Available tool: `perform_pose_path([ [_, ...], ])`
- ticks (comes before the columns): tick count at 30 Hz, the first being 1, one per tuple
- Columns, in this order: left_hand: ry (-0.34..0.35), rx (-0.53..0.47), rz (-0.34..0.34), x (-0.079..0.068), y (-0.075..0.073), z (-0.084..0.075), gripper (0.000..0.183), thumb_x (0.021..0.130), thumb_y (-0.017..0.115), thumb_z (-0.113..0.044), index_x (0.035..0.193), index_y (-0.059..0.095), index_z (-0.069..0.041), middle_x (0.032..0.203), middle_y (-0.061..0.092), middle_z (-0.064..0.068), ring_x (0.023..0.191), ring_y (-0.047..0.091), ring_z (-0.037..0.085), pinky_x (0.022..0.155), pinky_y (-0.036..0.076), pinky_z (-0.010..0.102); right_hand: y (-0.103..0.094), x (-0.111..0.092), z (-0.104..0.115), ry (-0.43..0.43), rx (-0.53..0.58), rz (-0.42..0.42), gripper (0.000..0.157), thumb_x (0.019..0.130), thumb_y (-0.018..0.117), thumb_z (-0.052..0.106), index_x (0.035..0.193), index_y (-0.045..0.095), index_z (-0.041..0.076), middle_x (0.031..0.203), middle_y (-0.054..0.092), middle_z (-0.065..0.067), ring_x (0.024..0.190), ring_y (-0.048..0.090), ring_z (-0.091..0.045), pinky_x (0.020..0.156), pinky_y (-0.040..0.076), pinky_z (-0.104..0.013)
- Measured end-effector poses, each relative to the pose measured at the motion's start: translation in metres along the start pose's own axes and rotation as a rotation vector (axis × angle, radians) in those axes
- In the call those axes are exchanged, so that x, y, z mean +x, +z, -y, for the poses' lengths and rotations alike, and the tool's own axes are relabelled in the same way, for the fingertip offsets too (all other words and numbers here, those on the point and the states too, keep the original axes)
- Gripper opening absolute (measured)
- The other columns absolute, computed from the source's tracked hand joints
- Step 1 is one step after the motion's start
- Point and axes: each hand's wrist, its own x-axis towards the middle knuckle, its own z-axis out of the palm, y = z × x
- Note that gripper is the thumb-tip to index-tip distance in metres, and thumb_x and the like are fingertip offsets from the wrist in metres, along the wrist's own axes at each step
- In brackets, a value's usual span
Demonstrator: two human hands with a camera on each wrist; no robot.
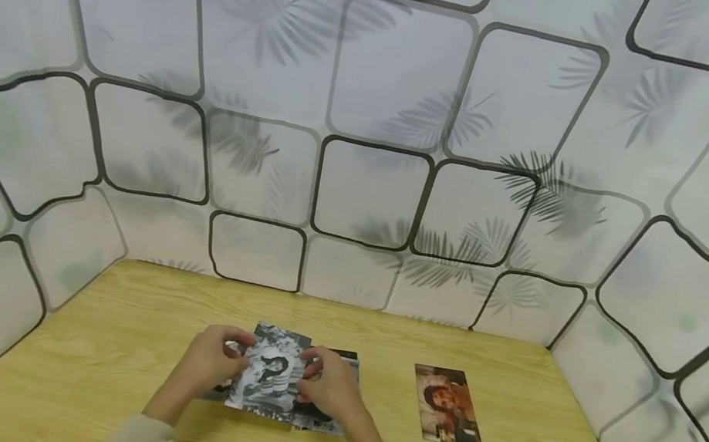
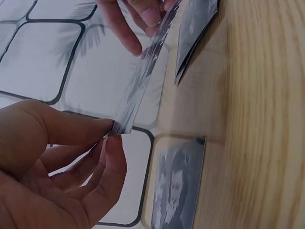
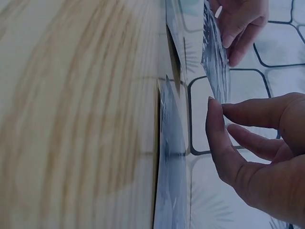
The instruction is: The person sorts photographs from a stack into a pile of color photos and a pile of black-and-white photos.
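Observation:
Between both hands a black-and-white photo print [image 1: 269, 375] is held up off the wooden table, showing a dark-haired figure. My left hand [image 1: 215, 358] pinches its left edge between thumb and fingers. On the opposite edge, the thumb and fingers of my right hand [image 1: 330, 383] pinch it too. The left wrist view shows the raised print [image 2: 143, 81] nearly edge-on, its surface glossy. Below it lie two more black-and-white prints: one at the right [image 1: 350, 361], partly covered by the right hand, and one at the left [image 2: 176, 186], mostly hidden in the head view.
A colour photo print [image 1: 448, 406] lies apart on the right of the wooden table [image 1: 536, 439]. Patterned fabric walls [image 1: 373, 193] with dark rounded outlines and leaf prints enclose the table at the back and both sides. Dark bands sit on both wrists.

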Motion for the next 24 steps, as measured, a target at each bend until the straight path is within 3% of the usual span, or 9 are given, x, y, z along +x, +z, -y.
perform_pose_path([
  [8,-0.003,0.012,0.018,0.001,-0.014,0.008,0.033,0.085,0.073,0.008,0.117,0.073,0.0,0.114,0.072,0.017,0.085,0.068,0.019,0.064,0.059,0.034,0.015,0.005,0.005,0.014,-0.026,-0.013,0.037,0.089,0.07,-0.007,0.126,0.065,-0.002,0.089,0.059,-0.008,0.064,0.067,-0.016,0.06,0.061,-0.036],
  [14,-0.017,0.016,0.03,0.003,-0.024,0.015,0.035,0.084,0.073,0.009,0.118,0.072,0.003,0.112,0.072,0.02,0.085,0.069,0.02,0.065,0.061,0.035,0.025,0.012,0.011,0.031,-0.025,-0.014,0.039,0.087,0.069,-0.005,0.125,0.066,0.002,0.091,0.059,-0.007,0.066,0.067,-0.018,0.056,0.054,-0.031],
  [24,-0.038,0.014,0.033,0.007,-0.038,0.028,0.037,0.086,0.071,0.008,0.123,0.071,0.004,0.116,0.068,0.024,0.086,0.069,0.02,0.068,0.061,0.036,0.042,0.028,0.018,0.03,-0.031,-0.04,0.043,0.083,0.068,-0.011,0.124,0.068,0.002,0.088,0.06,-0.006,0.062,0.06,-0.012,0.054,0.054,-0.026],
])
